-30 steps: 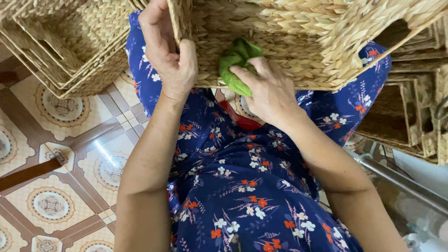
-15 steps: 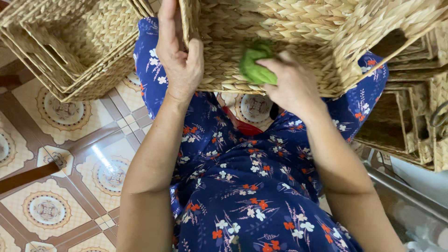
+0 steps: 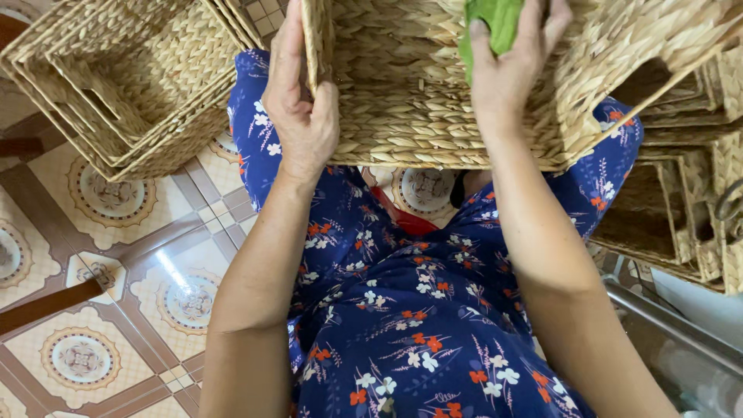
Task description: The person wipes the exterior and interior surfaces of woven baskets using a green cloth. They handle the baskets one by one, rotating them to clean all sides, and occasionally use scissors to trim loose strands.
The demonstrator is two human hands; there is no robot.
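The woven basket [image 3: 433, 93] rests on the lap, at 12 o'clock in the view. The right hand [image 3: 507, 73] presses a green cloth [image 3: 491, 27] flat against the basket wall, fingers extended over it; the cloth has travelled upward from the lower edge within the last second, indicating a wiping stroke in progress. The left hand [image 3: 306, 108] grips the basket's left corner, fingers wrapped around the rim. Nested baskets [image 3: 124, 85] stand at 10 o'clock on the tiled floor [image 3: 93, 310]; stacked baskets [image 3: 681, 201] lie at 3 o'clock.
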